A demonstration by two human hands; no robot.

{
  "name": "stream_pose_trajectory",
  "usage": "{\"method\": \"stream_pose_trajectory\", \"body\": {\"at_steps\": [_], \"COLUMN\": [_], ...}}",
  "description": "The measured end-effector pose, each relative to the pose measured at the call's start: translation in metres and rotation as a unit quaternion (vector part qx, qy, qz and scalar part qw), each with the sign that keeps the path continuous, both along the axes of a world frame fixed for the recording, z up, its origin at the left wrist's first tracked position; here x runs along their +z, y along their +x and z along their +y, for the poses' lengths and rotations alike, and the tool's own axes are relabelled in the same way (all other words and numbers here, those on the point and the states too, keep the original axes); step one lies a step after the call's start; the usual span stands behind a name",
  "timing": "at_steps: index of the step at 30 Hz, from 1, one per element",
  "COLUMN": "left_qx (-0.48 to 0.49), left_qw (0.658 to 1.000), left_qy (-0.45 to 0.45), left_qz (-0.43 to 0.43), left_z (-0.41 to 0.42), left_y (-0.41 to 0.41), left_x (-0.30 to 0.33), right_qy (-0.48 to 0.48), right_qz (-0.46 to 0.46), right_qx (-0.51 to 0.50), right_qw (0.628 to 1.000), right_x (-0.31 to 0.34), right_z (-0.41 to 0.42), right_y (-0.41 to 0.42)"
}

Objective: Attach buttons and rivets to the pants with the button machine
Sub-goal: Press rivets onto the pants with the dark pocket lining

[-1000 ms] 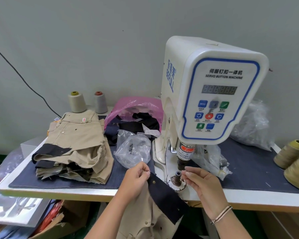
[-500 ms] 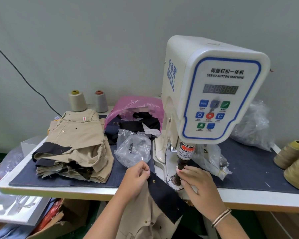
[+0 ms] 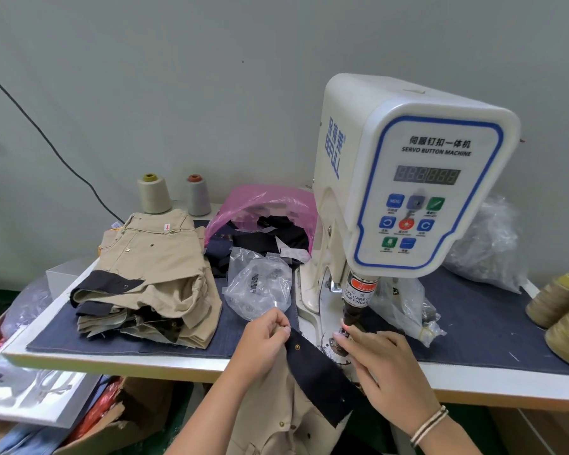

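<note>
A white servo button machine (image 3: 404, 178) stands on the table, its dark punch (image 3: 353, 310) pointing down at the lower die. Beige pants (image 3: 276, 418) with a black flap (image 3: 319, 376) hang over the table's front edge; the flap carries a brass button (image 3: 298, 347). My left hand (image 3: 263, 343) pinches the flap's upper corner. My right hand (image 3: 385, 366) has its fingertips at the die under the punch, lit red; whether they hold a small part is hidden.
A stack of folded beige pants (image 3: 151, 274) lies left on the dark blue mat (image 3: 480, 326). A clear bag of buttons (image 3: 260, 285), a pink bag (image 3: 263, 208), more clear bags (image 3: 404, 307) and thread cones (image 3: 555, 300) surround the machine. Boxes sit below the table.
My right hand moved forward from beside the die to the die under the punch, its fingertips now lit red. My left hand kept its pinch on the flap.
</note>
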State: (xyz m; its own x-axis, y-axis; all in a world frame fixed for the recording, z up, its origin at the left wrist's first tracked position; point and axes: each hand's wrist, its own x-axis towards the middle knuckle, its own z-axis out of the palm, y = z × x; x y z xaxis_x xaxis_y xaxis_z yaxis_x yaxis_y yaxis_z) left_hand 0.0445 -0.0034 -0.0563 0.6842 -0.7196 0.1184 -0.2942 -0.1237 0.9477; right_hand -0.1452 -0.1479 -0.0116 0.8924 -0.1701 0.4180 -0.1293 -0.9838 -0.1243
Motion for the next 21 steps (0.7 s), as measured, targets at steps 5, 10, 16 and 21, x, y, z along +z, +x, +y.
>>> {"method": "stream_pose_trajectory", "body": {"at_steps": [5,10,16,21], "left_qx": [0.0,-0.004,-0.007,0.034], "left_qw": [1.0,1.0,1.0,0.999], "left_qy": [-0.001,-0.004,-0.009,0.018], "left_qz": [0.005,0.017,0.02,-0.017], "left_z": [0.0,0.002,0.001,0.0], "left_y": [-0.001,-0.001,-0.001,-0.003], "left_x": [0.002,0.003,0.003,0.008], "right_qy": [-0.009,-0.036,0.09,0.18], "right_qz": [0.007,-0.052,-0.194,-0.182], "right_qx": [-0.017,-0.052,0.05,0.102], "right_qw": [1.0,0.997,0.976,0.961], "right_x": [-0.005,-0.005,-0.004,0.041], "right_z": [0.006,0.014,0.06,0.085], "right_y": [-0.002,0.0,0.014,0.114]}}
